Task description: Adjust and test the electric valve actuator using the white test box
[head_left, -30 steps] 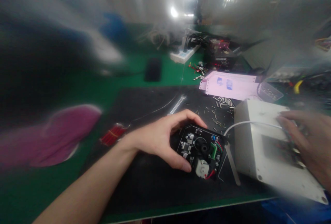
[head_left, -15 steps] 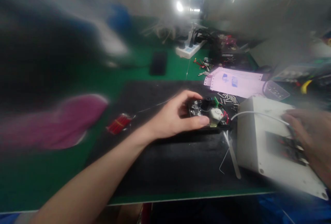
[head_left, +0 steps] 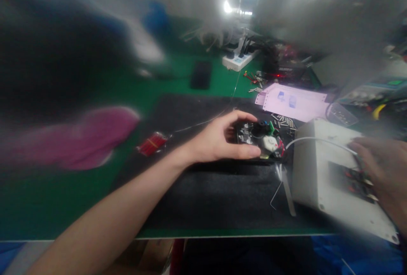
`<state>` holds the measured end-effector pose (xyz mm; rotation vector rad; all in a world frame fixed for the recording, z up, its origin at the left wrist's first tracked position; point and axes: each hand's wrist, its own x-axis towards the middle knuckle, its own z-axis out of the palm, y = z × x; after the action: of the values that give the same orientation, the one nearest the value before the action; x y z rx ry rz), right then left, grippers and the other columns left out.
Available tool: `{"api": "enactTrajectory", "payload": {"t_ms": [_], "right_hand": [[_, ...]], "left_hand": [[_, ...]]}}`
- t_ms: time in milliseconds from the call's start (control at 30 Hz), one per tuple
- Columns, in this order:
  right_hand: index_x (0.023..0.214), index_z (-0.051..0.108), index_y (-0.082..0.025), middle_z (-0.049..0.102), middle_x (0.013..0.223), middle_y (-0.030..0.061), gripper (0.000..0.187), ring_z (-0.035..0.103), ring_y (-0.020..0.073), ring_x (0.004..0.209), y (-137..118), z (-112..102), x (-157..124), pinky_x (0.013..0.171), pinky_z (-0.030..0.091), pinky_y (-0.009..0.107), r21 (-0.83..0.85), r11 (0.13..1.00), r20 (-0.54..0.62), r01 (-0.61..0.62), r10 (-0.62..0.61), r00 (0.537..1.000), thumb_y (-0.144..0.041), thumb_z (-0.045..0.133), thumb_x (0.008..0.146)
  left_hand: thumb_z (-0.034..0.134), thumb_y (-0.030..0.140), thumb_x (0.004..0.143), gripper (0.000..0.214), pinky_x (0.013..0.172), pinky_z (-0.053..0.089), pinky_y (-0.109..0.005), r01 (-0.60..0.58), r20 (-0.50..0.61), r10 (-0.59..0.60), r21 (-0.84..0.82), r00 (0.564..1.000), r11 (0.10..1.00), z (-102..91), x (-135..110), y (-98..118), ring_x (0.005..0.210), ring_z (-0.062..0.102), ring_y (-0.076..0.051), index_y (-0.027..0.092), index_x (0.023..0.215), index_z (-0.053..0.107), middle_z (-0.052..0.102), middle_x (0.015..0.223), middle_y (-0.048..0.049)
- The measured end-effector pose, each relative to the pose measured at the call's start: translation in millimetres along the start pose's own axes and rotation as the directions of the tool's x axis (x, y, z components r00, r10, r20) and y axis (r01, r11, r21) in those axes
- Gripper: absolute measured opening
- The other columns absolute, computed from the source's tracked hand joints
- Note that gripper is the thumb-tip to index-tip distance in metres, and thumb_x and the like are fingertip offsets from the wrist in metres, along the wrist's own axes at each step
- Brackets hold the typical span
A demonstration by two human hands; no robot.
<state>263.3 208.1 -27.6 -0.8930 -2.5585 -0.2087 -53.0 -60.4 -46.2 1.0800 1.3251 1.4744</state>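
My left hand (head_left: pixel 222 141) is closed around the left end of a small electronic assembly (head_left: pixel 270 143), thumb on the near side and fingers on the far side. The assembly has a black base, a white round part, a green piece and red wires. It sits low over the black mat (head_left: pixel 216 198). A white cable (head_left: pixel 313 137) arcs from its right side over a white box (head_left: pixel 305 169). On the box top are dark terminals (head_left: pixel 356 184). My right hand (head_left: pixel 381 169) is over them by the cable's far end, blurred, so its grip is unclear.
Tweezers (head_left: pixel 288 194) and a bent wire lie in front of the assembly. Small metal pins (head_left: pixel 284 121), pink paper (head_left: pixel 294 101) and a clear tray (head_left: pixel 342 114) are behind. A red packet (head_left: pixel 152 143) lies left. A power strip (head_left: pixel 238 61) and a dark phone-like slab (head_left: pixel 201 74) stand farther back.
The whole view has shifted slightly. My left hand keeps its hold on the assembly, which now appears tipped a little more face-up. A red light shows on the black device at the back.
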Motion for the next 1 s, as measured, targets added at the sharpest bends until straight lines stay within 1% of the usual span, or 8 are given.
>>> {"api": "enactTrajectory", "payload": {"t_ms": [100, 167, 367, 500, 600, 667, 800, 1000], "right_hand": [[0.113, 0.07, -0.027, 0.07, 0.115, 0.0009, 0.064, 0.064, 0.0265, 0.107, 8, 5, 1, 0.083, 0.046, 0.037, -0.015, 1.0, -0.011, 0.011, -0.011, 1.0, -0.078, 0.033, 0.1], [0.112, 0.07, -0.027, 0.07, 0.115, -0.0001, 0.064, 0.065, 0.0256, 0.104, 13, 8, 3, 0.08, 0.046, 0.036, -0.029, 1.0, -0.004, 0.007, -0.007, 1.0, -0.078, 0.033, 0.101], [0.111, 0.072, -0.024, 0.07, 0.114, 0.002, 0.059, 0.064, 0.0261, 0.103, 11, 7, 7, 0.077, 0.043, 0.034, -0.042, 0.998, -0.014, 0.055, -0.055, 0.998, -0.071, 0.036, 0.103], [0.112, 0.071, -0.024, 0.069, 0.114, 0.0023, 0.06, 0.062, 0.0263, 0.101, 6, 5, 7, 0.076, 0.042, 0.034, -0.029, 0.998, -0.019, 0.064, -0.065, 0.998, -0.071, 0.035, 0.103], [0.111, 0.071, -0.025, 0.069, 0.112, 0.0024, 0.064, 0.062, 0.0266, 0.1, 6, 5, 5, 0.075, 0.042, 0.035, -0.044, 0.997, -0.007, 0.061, -0.061, 0.998, -0.075, 0.032, 0.102], [0.111, 0.071, -0.026, 0.069, 0.112, 0.0024, 0.066, 0.062, 0.0274, 0.1, 6, 5, 4, 0.075, 0.042, 0.037, -0.073, 0.997, 0.016, 0.029, -0.028, 0.999, -0.077, 0.029, 0.102], [0.113, 0.07, -0.028, 0.069, 0.116, 0.002, 0.065, 0.063, 0.0292, 0.108, 6, 2, 0, 0.082, 0.046, 0.04, -0.064, 0.998, 0.03, -0.014, 0.016, 0.999, -0.078, 0.031, 0.1], [0.116, 0.068, -0.027, 0.068, 0.123, 0.0065, 0.061, 0.063, 0.0323, 0.117, -3, -9, 1, 0.089, 0.049, 0.044, -0.009, 1.0, 0.065, -0.02, 0.021, 0.998, -0.073, 0.032, 0.1]], "left_hand": [[0.101, 0.043, 0.058, 0.096, 0.111, 0.051, -0.041, -0.032, 0.099, 0.01, 0.231, 0.995, 0.972, 1.6, -5, 10, 0.127, 0.064, -0.028, 0.031, 0.143, 0.058, 0.062, 0.143, -0.0063], [0.101, 0.039, 0.057, 0.095, 0.115, 0.048, -0.04, -0.111, 0.179, 0.052, 0.338, 0.983, 0.935, 3.0, -7, 16, 0.13, 0.061, -0.028, 0.032, 0.142, 0.059, 0.061, 0.143, -0.0043], [0.094, 0.033, 0.065, 0.087, 0.111, 0.054, -0.037, -0.374, 0.436, 0.176, 0.425, 0.883, 0.824, 15.6, -23, 22, 0.128, 0.061, -0.027, 0.024, 0.143, 0.057, 0.059, 0.141, -0.0107], [0.086, 0.03, 0.074, 0.085, 0.106, 0.059, -0.041, -0.454, 0.458, 0.17, 0.631, 0.872, 0.63, 19.6, -58, 8, 0.129, 0.06, -0.031, 0.021, 0.15, 0.051, 0.056, 0.147, -0.0153], [0.077, 0.024, 0.086, 0.072, 0.121, 0.052, -0.044, -0.559, 0.458, 0.323, 0.717, 0.828, 0.416, 24.1, -81, -4, 0.139, 0.055, -0.028, 0.014, 0.152, 0.05, 0.057, 0.147, -0.0156], [0.07, 0.018, 0.093, 0.055, 0.128, 0.046, -0.044, -0.606, 0.45, 0.44, 0.723, 0.777, 0.331, 30.9, -90, -9, 0.142, 0.054, -0.025, 0.012, 0.146, 0.057, 0.061, 0.142, -0.013], [0.062, 0.021, 0.098, 0.038, 0.131, 0.045, -0.042, -0.685, 0.487, 0.53, 0.672, 0.694, 0.28, 45.7, -99, -10, 0.139, 0.057, -0.025, 0.015, 0.134, 0.068, 0.067, 0.132, -0.0051], [0.059, 0.025, 0.102, 0.043, 0.134, 0.04, -0.042, -0.67, 0.499, 0.485, 0.685, 0.718, 0.286, 48.8, -107, -18, 0.146, 0.051, -0.024, 0.017, 0.143, 0.062, 0.067, 0.138, -0.0003]]}}
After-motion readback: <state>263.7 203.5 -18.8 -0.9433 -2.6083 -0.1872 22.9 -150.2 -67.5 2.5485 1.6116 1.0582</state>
